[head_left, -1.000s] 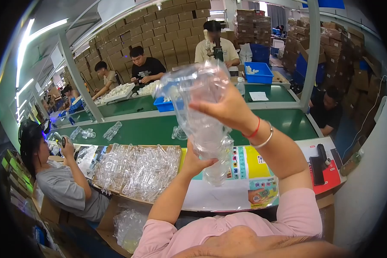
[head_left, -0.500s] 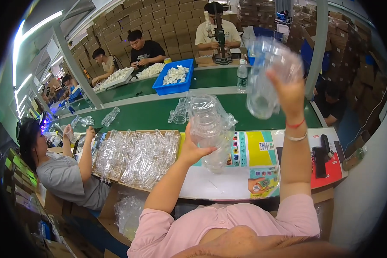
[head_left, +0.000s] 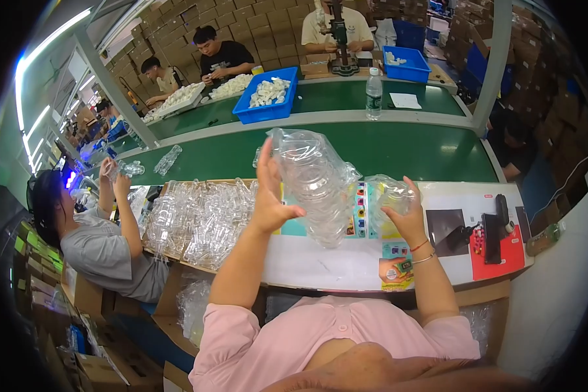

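Head camera: A transparent plastic bag of rounded clear pieces (head_left: 312, 183) lies just right of the left hand (head_left: 270, 194), the nearer one, its long axis slanting from upper left to lower right. That hand's fingers extend upward, thumb spread along the bag's near side; how firmly they press cannot be told. Above the white worktop (head_left: 304, 268), the right hand (head_left: 408, 215) curls partly open around a separate rounded clear plastic container (head_left: 389, 192).
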Demonstrator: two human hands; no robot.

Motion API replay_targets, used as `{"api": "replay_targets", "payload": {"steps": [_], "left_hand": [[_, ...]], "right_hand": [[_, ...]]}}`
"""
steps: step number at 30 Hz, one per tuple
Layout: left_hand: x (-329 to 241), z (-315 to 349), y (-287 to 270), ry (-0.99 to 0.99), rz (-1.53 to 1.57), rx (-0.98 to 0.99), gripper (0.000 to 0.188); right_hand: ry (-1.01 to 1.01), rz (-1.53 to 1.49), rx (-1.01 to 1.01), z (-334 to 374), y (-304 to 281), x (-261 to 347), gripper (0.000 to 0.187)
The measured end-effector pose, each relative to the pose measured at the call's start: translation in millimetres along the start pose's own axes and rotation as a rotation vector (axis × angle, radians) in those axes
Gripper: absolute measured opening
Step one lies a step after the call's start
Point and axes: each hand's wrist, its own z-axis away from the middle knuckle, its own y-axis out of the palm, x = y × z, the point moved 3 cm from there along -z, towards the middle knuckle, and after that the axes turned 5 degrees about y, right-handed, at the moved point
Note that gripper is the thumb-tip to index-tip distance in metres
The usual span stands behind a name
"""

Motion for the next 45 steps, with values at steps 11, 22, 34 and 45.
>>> {"api": "replay_targets", "payload": {"steps": [11,22,34,45], "left_hand": [[-23.9,-41.1,37.3,-0.115,-0.224,0.136,0.102],[-16.5,-25.1,31.6,-0.154,-0.295,0.088,0.081],[-41.7,-40.2,22.9,0.027,-0.374,-0.184,0.053],[-107.8,-83.5,-7.5,0.186,-0.050,-0.436,0.059]], "right_hand": [[-0.122,-0.222,-0.003,-30.8,-12.8,-7.3,0.033],[0.160,-0.329,0.031,-30.8,-9.4,-45.4,0.037],[0.139,-0.482,0.053,-34.1,-15.3,-39.0,0.040],[-0.655,0.009,-0.348,-16.1,-19.7,62.2,0.053]]}}
